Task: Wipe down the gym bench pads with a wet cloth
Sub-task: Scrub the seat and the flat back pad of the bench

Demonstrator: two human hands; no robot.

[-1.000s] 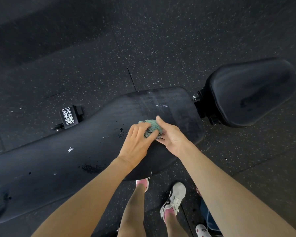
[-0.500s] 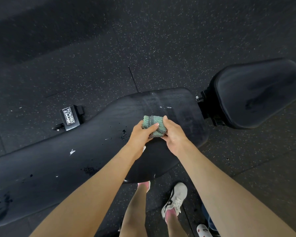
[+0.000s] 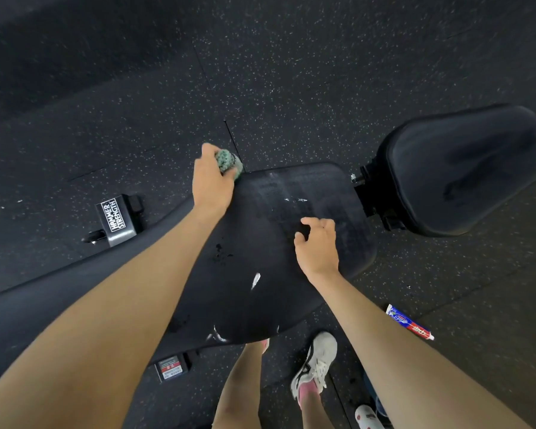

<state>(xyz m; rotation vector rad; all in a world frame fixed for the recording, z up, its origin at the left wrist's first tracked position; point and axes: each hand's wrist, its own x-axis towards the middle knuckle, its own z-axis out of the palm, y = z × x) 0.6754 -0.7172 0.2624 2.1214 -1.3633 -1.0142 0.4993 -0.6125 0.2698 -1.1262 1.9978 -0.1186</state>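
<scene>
My left hand (image 3: 211,178) is at the far edge of the long black pad (image 3: 260,267), and its fingers (image 3: 207,149) are curled tight round the green cloth (image 3: 228,160). The cloth is a small ball, right where the pad's far edge meets the floor (image 3: 291,72) behind it. My right hand (image 3: 317,246) is over the middle of the pad, nearer to me, and holds nothing. Its fingers (image 3: 326,225) are bent a little and loose. I cannot tell if they touch the pad. The pad has small white marks (image 3: 255,280) and some dark spots on it. To the right, just past the end of the long pad, is the black seat pad (image 3: 464,168). On the floor to the left is a metal foot (image 3: 117,220) that says HAMMER STRENGTH. Near me, on the right, a red, white and blue tube (image 3: 410,326) lies on the floor. My white shoe (image 3: 317,363) is down by the pad's near edge.
</scene>
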